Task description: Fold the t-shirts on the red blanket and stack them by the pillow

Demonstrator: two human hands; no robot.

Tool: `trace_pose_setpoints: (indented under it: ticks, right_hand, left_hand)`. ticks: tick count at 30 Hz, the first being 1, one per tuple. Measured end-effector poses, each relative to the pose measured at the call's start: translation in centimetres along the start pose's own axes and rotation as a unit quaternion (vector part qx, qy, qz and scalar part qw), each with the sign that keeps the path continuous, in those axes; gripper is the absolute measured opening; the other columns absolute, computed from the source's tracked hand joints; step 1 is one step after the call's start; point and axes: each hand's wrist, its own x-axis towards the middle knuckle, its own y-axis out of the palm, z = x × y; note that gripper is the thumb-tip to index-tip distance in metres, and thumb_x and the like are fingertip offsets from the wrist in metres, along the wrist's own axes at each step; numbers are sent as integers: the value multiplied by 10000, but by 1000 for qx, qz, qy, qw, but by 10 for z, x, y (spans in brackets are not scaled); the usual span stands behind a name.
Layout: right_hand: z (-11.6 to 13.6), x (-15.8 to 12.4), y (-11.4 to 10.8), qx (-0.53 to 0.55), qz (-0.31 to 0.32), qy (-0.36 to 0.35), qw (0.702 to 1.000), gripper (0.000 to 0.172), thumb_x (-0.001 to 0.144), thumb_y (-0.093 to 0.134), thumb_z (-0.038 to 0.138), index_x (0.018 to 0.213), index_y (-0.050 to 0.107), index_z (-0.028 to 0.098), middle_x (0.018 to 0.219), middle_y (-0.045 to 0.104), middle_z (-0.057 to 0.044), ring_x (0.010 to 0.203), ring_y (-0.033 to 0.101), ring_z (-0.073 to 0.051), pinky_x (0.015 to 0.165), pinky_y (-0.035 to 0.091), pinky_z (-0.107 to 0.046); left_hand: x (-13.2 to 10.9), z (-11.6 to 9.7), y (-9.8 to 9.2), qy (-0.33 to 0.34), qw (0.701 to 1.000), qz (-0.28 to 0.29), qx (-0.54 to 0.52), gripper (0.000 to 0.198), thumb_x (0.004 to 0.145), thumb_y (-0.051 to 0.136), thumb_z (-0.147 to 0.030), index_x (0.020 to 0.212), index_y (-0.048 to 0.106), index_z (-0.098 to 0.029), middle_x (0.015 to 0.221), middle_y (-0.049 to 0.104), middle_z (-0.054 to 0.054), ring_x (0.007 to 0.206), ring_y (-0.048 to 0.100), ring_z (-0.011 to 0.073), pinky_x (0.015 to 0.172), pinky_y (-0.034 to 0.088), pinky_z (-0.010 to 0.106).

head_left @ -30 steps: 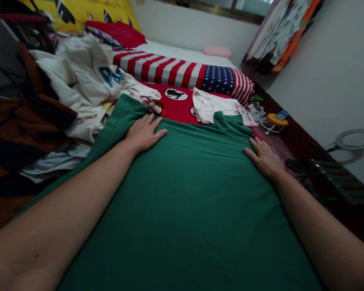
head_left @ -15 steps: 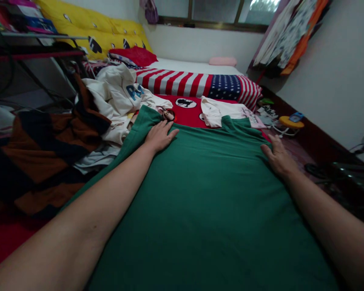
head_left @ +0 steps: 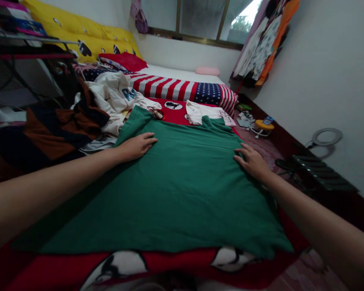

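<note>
A green shirt [head_left: 182,186] lies spread out in front of me on a red blanket [head_left: 182,264] with white oval prints. My left hand [head_left: 138,146] rests flat on the shirt's upper left part, fingers stretched out. At the shirt's right edge, my right hand [head_left: 251,161] touches the cloth with its fingers apart. Beyond the shirt's far edge lies a folded white garment [head_left: 204,111] with print on it. White clothes [head_left: 112,97] with blue lettering are heaped at the far left.
A brown and navy striped garment [head_left: 60,129] lies crumpled at the left. Behind stands a bed with a flag-patterned cover [head_left: 176,89]. On the right floor are a yellow stool [head_left: 263,124] and a dark slatted object [head_left: 321,173]. Clothes [head_left: 263,48] hang by the window.
Both hands have moved nearer me along the shirt. My view has shifted, so the shirt's near hem and the blanket below it now show.
</note>
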Motion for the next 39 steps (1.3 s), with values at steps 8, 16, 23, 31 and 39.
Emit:
trace_pose_setpoints:
  ticks: [8,16,23,31,39]
  right_hand:
    - [20,-96,-67,191,81,-37,978,267,840,569,458,889,687,223,1033,675,-84,994,632,-247,924,485,-391]
    - [60,-176,-97,218,248,-52,942,302,654,731,181,937,673,270,1070,628,-51,944,626,-223,777,535,-302]
    - [41,-163,-105,262,221,-29,939,173,793,636,349,943,716,320,999,706,-79,912,675,-256,786,576,-338]
    - [15,-38,-84,307,39,115,944,422,696,675,547,917,694,188,905,712,-89,834,661,-257,786,543,-409]
    - [48,-60,-39,296,-119,111,941,183,804,596,375,858,674,218,1007,691,-73,1010,626,-241,968,449,-428]
  left_hand:
    - [-103,-40,-38,41,990,53,-126,321,883,458,-449,948,729,-290,1039,684,25,943,619,181,875,466,275]
    - [-168,-103,-66,-21,944,265,-197,208,584,769,-406,760,664,-369,850,677,-51,751,628,200,634,439,281]
    - [-162,-95,-71,-46,922,308,-232,94,723,615,-328,790,671,-364,836,680,-46,764,618,191,679,462,272]
    - [-30,-52,-97,-152,987,37,-32,272,768,517,-313,939,681,-179,971,684,84,934,620,280,829,490,390]
    - [-8,-140,-15,56,991,-17,-124,472,900,492,-471,1301,570,-235,1381,522,110,1229,526,251,1063,409,388]
